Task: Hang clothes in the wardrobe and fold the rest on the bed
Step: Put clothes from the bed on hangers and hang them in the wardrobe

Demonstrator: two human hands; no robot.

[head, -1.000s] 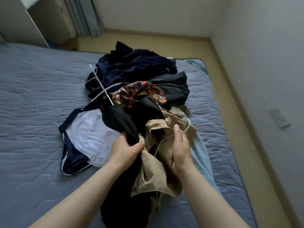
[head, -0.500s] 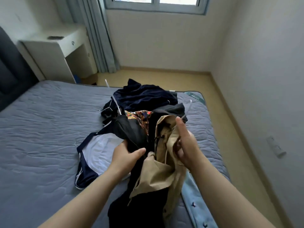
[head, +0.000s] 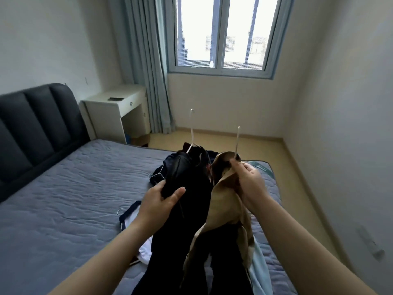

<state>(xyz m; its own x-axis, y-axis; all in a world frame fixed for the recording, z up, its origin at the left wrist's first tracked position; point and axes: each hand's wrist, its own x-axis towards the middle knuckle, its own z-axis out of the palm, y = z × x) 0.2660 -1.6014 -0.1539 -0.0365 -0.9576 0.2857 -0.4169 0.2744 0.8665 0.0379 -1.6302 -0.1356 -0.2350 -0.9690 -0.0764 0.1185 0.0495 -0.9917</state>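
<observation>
My left hand (head: pixel 158 201) grips the shoulder of a black garment (head: pixel 187 209) lifted above the bed, with a white hanger hook (head: pixel 192 126) sticking up from its collar. My right hand (head: pixel 249 184) pinches the collar of a tan garment (head: pixel 225 211) that hangs beside the black one; a second white hanger hook (head: pixel 237 139) rises from it. Both garments hang down between my forearms. Behind and under them lie a dark navy piece (head: pixel 161 173), a white and navy piece (head: pixel 131 218) and a light blue piece (head: pixel 260 271) on the grey quilted bed (head: pixel 70 201).
A dark padded headboard (head: pixel 36 124) stands at the left. A white bedside desk (head: pixel 119 111) sits by the blue curtain (head: pixel 146 67) and window (head: pixel 221 33). Bare wooden floor (head: pixel 297 167) runs along the bed's right side beside the wall.
Both hands have lifted the black and tan garments up off the pile, so the two hanger hooks now stand free. My view has tilted up to show the window and headboard.
</observation>
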